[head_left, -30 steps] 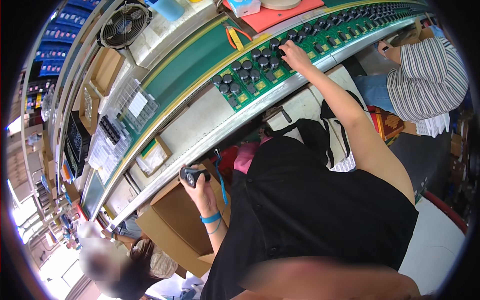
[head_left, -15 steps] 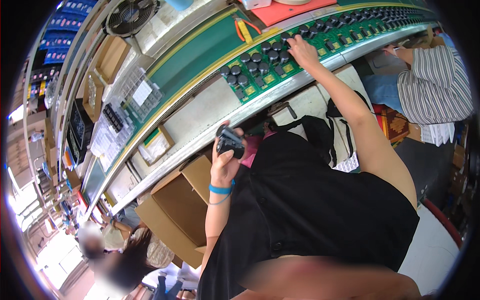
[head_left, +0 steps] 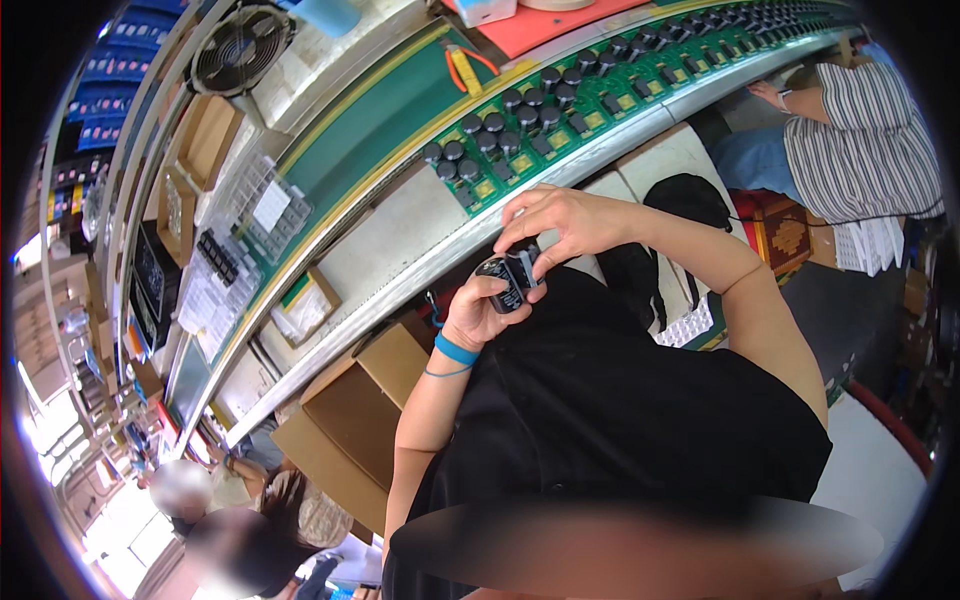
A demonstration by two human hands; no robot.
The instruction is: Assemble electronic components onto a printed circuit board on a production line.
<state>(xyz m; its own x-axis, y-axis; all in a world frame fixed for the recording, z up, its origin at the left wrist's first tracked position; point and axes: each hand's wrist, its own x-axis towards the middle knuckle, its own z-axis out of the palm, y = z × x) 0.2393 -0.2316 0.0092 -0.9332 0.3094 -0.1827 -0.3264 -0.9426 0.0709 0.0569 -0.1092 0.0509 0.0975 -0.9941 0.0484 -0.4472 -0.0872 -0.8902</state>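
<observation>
Several black cylindrical capacitors [head_left: 508, 287] are bunched in my left hand [head_left: 474, 314], whose fingers curl round them; a blue band circles that wrist. My right hand [head_left: 572, 226] reaches over from the right, its thumb and fingers closed on a capacitor [head_left: 524, 256] at the top of the bunch. Both hands meet in front of my body, just below the metal edge of the line. Beyond them lies a long row of green circuit boards [head_left: 542, 157], where black capacitors [head_left: 493, 122] stand upright in clusters.
Orange-handled pliers [head_left: 466, 72] lie behind the boards on the green belt [head_left: 360, 125]. Clear plastic trays [head_left: 262, 212] sit to the left, near a fan [head_left: 240, 48]. An open cardboard box [head_left: 350, 410] stands below the rail. A person in a striped top [head_left: 850, 145] sits at right.
My right hand has come back from the boards to the capacitors in my left hand. The left hand has shifted to the right, toward it.
</observation>
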